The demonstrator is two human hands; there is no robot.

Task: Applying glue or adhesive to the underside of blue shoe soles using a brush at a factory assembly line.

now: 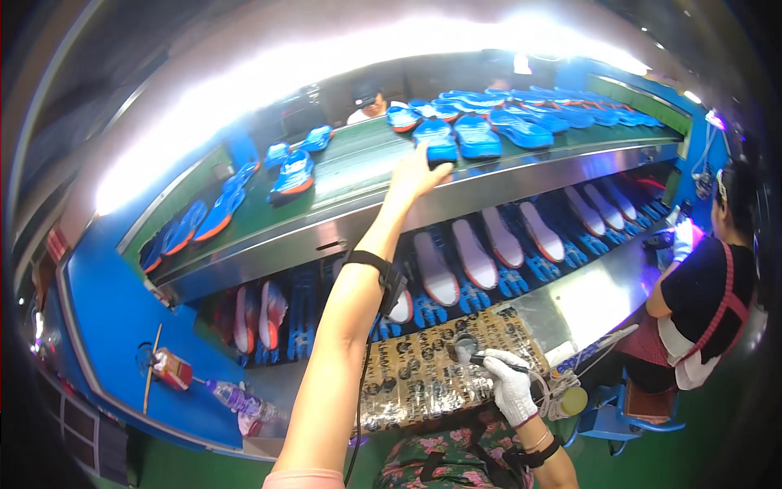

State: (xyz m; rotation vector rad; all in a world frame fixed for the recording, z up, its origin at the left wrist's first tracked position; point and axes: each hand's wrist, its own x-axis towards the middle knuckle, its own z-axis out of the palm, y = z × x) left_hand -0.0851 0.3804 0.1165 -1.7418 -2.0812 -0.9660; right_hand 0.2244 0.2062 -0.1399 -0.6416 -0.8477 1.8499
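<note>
My bare left hand [419, 174] reaches far forward to the upper conveyor. Its thumb and fingers are closed around the near end of a blue shoe [436, 140], which sits at the belt's front edge. Beside that one stands another blue shoe [477, 137]. In a white knitted glove, my right hand [511, 388] grips a black-handled brush [494, 356] low in front of me. The brush's head meets a small greyish round patch or dish [466, 347] on the tape-covered work board [423, 371]; which of these it is, I cannot tell.
Below the upper belt [358, 159], a lower level carries several pale-lined soles [436, 269]. A plastic bottle [240, 399] lies at the left. Close on my right are a yellowish round container [573, 399] and cords. A co-worker [700, 285] sits at the right; another person [368, 106] is behind the belt.
</note>
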